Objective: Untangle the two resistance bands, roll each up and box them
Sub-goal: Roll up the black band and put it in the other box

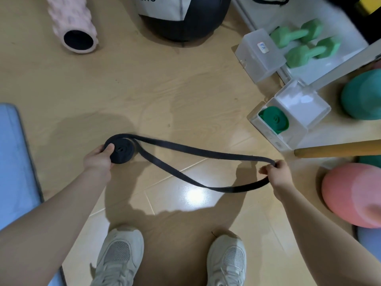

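While the half-wound black rubber resistance band (185, 150) is gripped at its coil by the left hand (99, 159) and pinched at its loop end by the right hand (276, 172), tension should be kept even.

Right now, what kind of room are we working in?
Probably a home workout corner: a pink foam roller and a black exercise ball on the floor, green dumbbells on a low shelf.

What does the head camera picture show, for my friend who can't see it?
Two hands are rolling up a black band above a tan floor: the left hand holds the roll, the right hand pinches the loose end. To the right, a green band sits rolled in an open clear box.
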Available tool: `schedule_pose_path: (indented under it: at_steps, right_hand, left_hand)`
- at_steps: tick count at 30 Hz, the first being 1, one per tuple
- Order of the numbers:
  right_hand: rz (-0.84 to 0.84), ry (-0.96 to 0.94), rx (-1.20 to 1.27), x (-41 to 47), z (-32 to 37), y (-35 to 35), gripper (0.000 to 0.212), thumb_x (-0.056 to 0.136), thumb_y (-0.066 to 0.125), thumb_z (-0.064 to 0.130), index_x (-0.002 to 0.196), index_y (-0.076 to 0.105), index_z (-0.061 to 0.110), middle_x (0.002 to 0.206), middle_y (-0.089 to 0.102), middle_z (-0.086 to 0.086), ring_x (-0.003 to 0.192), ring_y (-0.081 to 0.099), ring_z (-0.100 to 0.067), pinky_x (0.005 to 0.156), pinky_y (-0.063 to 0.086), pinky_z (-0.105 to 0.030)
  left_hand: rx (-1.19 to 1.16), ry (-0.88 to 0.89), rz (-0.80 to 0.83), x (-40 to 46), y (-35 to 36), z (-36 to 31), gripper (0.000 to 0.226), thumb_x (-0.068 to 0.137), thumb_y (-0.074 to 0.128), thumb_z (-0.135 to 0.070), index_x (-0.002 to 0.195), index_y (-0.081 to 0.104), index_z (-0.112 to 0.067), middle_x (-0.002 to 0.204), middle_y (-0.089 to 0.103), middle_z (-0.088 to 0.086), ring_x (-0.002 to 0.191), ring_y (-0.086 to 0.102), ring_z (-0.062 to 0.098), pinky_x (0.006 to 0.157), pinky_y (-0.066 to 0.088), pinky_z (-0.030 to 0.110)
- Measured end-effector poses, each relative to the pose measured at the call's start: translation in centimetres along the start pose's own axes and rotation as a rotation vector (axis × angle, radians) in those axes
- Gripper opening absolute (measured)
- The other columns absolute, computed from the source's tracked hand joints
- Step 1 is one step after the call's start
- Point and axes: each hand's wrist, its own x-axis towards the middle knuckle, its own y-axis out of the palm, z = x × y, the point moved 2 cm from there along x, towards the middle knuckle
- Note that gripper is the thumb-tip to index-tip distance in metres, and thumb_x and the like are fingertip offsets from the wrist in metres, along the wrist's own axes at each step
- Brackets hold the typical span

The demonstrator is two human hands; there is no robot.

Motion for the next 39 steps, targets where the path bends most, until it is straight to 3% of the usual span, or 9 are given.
schedule_pose_path:
  at_steps: [4, 8, 14, 17, 21, 26, 31, 35, 39]
  right_hand:
    - [-0.061, -0.114, -0.226, 0.7, 0.4, -0.9, 0.050, 0.083, 0.060, 0.013, 0.127, 0.036, 0.012, 0.116, 0.051, -0.013, 0.113, 0.048, -0.034, 0.097, 0.037, -0.046]
    - [0.055, -0.175, -0.817, 0.4, 1.5, 0.9, 0.073, 0.080, 0.058, 0.021, 0.144, 0.022, 0.018, 0.154, 0.009, -0.014, 0.141, 0.006, -0.036, 0.114, 0.002, -0.051]
    - [0.398, -0.757, -0.666, -6.2, 6.8, 8.9, 0.059, 0.084, 0.057, 0.018, 0.140, 0.035, 0.014, 0.150, 0.026, -0.012, 0.139, 0.020, -0.028, 0.113, 0.019, -0.037]
    - [0.568, -1.046, -0.567, -10.9, 10.4, 13.2, 0.069, 0.085, 0.058, 0.015, 0.145, 0.025, 0.009, 0.153, 0.020, -0.012, 0.141, 0.017, -0.027, 0.113, 0.013, -0.029]
    - [0.596, -1.219, -0.703, -14.0, 14.2, 18.3, 0.087, 0.085, 0.061, 0.019, 0.149, 0.002, 0.015, 0.158, -0.001, -0.004, 0.145, 0.001, -0.023, 0.116, 0.002, -0.036]
    - [0.801, -1.211, -0.769, -14.1, 15.7, 22.0, 0.036, 0.090, 0.051, 0.016, 0.124, 0.048, 0.005, 0.112, 0.059, -0.016, 0.108, 0.052, -0.033, 0.089, 0.036, -0.035]
    - [0.838, -1.099, -0.651, -14.1, 14.2, 20.7, 0.024, 0.094, 0.039, 0.009, 0.117, 0.042, 0.002, 0.092, 0.052, -0.007, 0.088, 0.055, -0.031, 0.070, 0.041, -0.035]
    - [1.001, -0.799, -0.266, -14.0, 14.2, 17.5, 0.035, 0.100, 0.039, 0.014, 0.134, 0.032, 0.008, 0.101, 0.050, 0.007, 0.086, 0.048, -0.006, 0.072, 0.037, -0.004]
    - [1.025, -0.517, 0.073, -12.9, 13.8, 14.3, 0.036, 0.097, 0.046, 0.015, 0.132, 0.038, 0.016, 0.098, 0.050, 0.002, 0.089, 0.050, -0.007, 0.084, 0.039, -0.017]
  left_hand:
    - [0.090, 0.043, 0.021, 0.1, 0.0, 0.2, 0.032, 0.090, 0.059, -0.015, 0.122, 0.059, -0.010, 0.115, 0.060, 0.007, 0.100, 0.056, 0.018, 0.090, 0.045, 0.026]
    - [0.256, 0.163, 0.089, -0.9, 1.0, 0.2, 0.033, 0.088, 0.063, -0.013, 0.120, 0.060, -0.006, 0.113, 0.060, 0.004, 0.103, 0.057, 0.020, 0.094, 0.042, 0.026]
    - [0.318, 0.270, 0.195, -2.2, 0.8, -0.5, 0.033, 0.088, 0.062, -0.009, 0.121, 0.059, -0.006, 0.106, 0.061, 0.001, 0.097, 0.054, 0.016, 0.090, 0.042, 0.026]
    - [0.300, 0.305, 0.267, -2.6, -0.4, -1.1, 0.027, 0.088, 0.060, -0.005, 0.113, 0.061, -0.014, 0.080, 0.069, -0.011, 0.081, 0.058, 0.011, 0.079, 0.046, 0.022]
    - [0.346, 0.364, 0.359, -3.0, -2.4, -1.4, 0.031, 0.086, 0.060, 0.000, 0.110, 0.060, -0.020, 0.086, 0.066, -0.009, 0.069, 0.061, -0.007, 0.073, 0.047, 0.008]
    - [0.442, 0.414, 0.509, -3.0, -4.3, -1.7, 0.027, 0.085, 0.060, 0.000, 0.095, 0.066, -0.025, 0.076, 0.070, -0.022, 0.079, 0.060, 0.002, 0.082, 0.046, 0.019]
    - [0.292, 0.358, 0.514, -3.6, -3.4, -1.9, 0.031, 0.085, 0.057, 0.007, 0.105, 0.060, -0.016, 0.068, 0.069, -0.022, 0.065, 0.062, -0.008, 0.069, 0.048, 0.007]
    - [0.241, 0.325, 0.548, -4.5, -1.3, -2.5, 0.024, 0.086, 0.057, 0.003, 0.103, 0.062, -0.013, 0.071, 0.071, -0.017, 0.066, 0.063, -0.003, 0.067, 0.049, 0.013]
    - [0.205, 0.275, 0.545, -5.7, 1.6, -3.2, 0.026, 0.088, 0.058, -0.004, 0.113, 0.061, -0.009, 0.092, 0.068, -0.001, 0.079, 0.061, 0.013, 0.073, 0.047, 0.028]
